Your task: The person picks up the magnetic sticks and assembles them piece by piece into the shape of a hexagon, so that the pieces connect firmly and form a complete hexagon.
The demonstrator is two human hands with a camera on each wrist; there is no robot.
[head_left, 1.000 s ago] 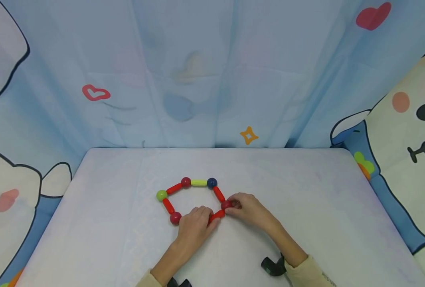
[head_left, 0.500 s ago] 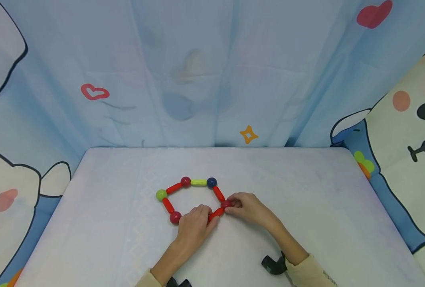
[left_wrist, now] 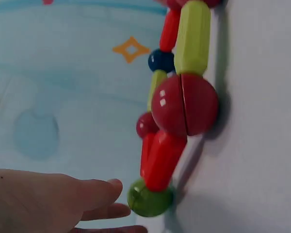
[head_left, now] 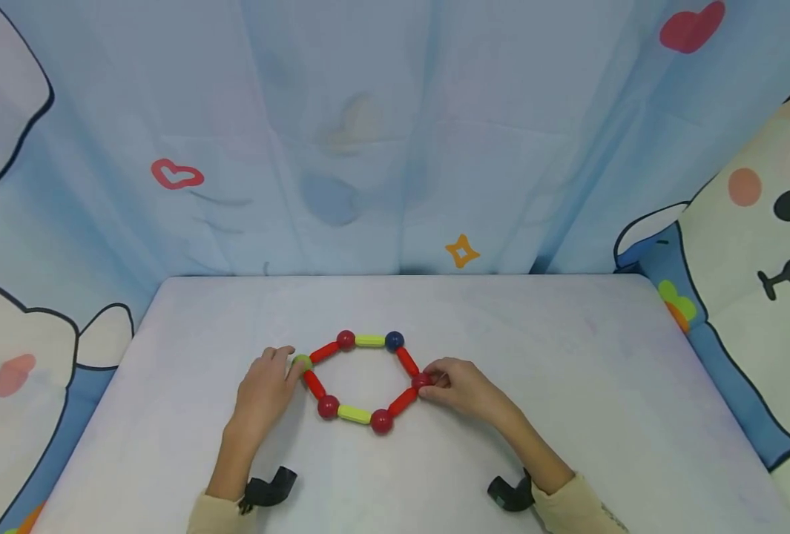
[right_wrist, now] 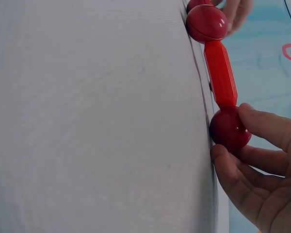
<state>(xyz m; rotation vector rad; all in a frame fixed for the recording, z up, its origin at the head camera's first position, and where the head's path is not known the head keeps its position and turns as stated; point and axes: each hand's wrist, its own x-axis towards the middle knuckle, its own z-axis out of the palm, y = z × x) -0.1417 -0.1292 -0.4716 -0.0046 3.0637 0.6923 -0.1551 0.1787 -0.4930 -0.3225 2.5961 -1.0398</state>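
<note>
A closed ring of coloured balls and rods lies on the white tabletop. At its left corner is a green ball (left_wrist: 150, 199); my left hand (head_left: 261, 389) is right beside it, fingers extended and not curled round it. My right hand (head_left: 464, 389) pinches the red ball (right_wrist: 229, 128) at the right corner between thumb and fingers. On the near side, a yellow-green rod (head_left: 354, 414) joins two red balls. A dark blue ball (head_left: 395, 340) and another yellow-green rod (head_left: 370, 341) form part of the far side. Red rods make up the slanted sides.
The white tabletop (head_left: 568, 334) stretches around the ring, its far edge against a light blue curtain (head_left: 368, 148) printed with cartoon figures. Black wrist cameras hang at the left wrist (head_left: 271, 487) and right wrist (head_left: 511, 495).
My left hand has left the near side of the ring and moved left to the green ball, uncovering the near yellow-green rod and red ball. My right hand stays on its red ball.
</note>
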